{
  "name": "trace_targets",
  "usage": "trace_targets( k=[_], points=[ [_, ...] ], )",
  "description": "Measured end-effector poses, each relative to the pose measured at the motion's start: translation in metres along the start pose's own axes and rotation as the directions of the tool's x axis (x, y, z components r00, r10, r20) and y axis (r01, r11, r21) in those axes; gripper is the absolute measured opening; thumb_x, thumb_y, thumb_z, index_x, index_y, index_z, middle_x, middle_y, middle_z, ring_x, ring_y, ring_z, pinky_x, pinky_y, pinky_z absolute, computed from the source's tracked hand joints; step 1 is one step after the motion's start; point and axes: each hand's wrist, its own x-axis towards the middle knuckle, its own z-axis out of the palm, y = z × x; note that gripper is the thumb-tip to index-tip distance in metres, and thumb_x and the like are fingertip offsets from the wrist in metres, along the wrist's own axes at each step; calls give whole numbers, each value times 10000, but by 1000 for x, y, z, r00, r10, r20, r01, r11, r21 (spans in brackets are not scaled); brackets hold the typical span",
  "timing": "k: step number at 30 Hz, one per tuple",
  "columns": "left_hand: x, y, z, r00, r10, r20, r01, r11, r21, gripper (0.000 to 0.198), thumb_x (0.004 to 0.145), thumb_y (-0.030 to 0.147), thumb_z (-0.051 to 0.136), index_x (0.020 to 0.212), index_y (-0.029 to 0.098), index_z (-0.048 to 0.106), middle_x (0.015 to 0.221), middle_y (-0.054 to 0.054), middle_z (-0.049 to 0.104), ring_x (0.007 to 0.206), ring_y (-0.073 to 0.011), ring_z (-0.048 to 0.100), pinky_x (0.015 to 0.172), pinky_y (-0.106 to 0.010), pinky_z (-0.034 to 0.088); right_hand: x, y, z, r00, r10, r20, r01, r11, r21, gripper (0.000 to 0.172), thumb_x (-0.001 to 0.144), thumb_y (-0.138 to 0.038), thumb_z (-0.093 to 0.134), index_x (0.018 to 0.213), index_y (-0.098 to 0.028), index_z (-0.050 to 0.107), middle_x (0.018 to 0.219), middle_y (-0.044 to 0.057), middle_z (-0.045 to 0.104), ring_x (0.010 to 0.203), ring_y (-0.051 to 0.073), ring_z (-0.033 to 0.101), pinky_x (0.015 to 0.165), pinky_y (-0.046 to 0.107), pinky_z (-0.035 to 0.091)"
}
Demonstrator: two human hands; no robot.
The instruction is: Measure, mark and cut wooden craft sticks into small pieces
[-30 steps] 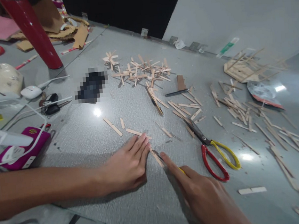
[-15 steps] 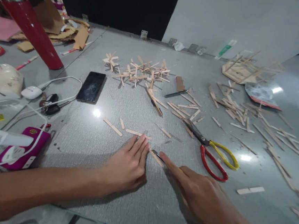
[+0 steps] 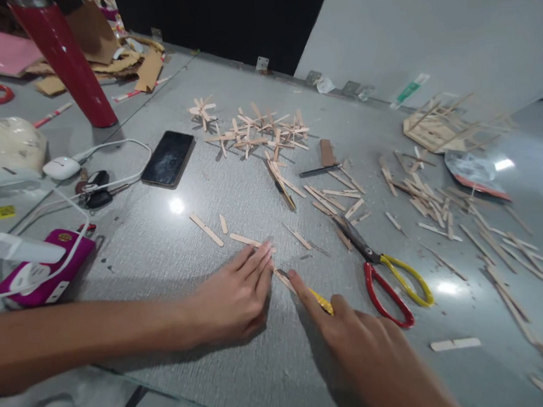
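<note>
My left hand rests on the table with its fingers pressed together, holding down the end of a wooden craft stick. In my right hand is a yellow utility knife, the index finger stretched along it toward the tip. Its blade is at the stick, just right of my left fingertips; the exact contact is partly hidden. Another craft stick lies just beyond my left fingers. Farther left are a notched stick and a short cut piece.
Scissors with red and yellow handles lie right of my right hand. Star-shaped stick assemblies stand toward the back. Loose sticks spread over the right side. A phone, a red bottle and a purple power bank are on the left.
My right hand has shifted and turned slightly, so more of the knife's yellow handle shows. The left hand stays pressed on the stick. The view has shifted slightly.
</note>
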Motion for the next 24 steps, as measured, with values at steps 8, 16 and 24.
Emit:
trace_targets(
  k=[8,16,24],
  points=[
    [-3,2,5,1000,-19,-2,19,1000,9,640,980,333,526,1417,-135,536,1483,-336,553,1438,-403,517,1244,-488,306,30,-1,-37,963,-71,260,104,988,-115,766,743,54,638,1472,-180,629,721,45,762,538,196,734,450,238,495],
    [-1,4,5,1000,-3,27,1,998,62,648,976,371,566,1388,-129,581,1450,-330,588,1441,-416,509,1244,-523,287,33,1,-38,924,-118,363,190,967,-169,769,798,49,609,1530,-184,561,766,54,761,588,194,741,474,244,467],
    [3,10,-1,996,-36,83,21,986,167,668,995,419,558,1395,-115,600,1458,-315,585,1442,-437,502,1212,-553,318,15,11,-9,977,-139,165,173,962,-212,846,759,-2,669,1563,-220,525,709,17,708,512,170,668,470,250,435]
  ],
)
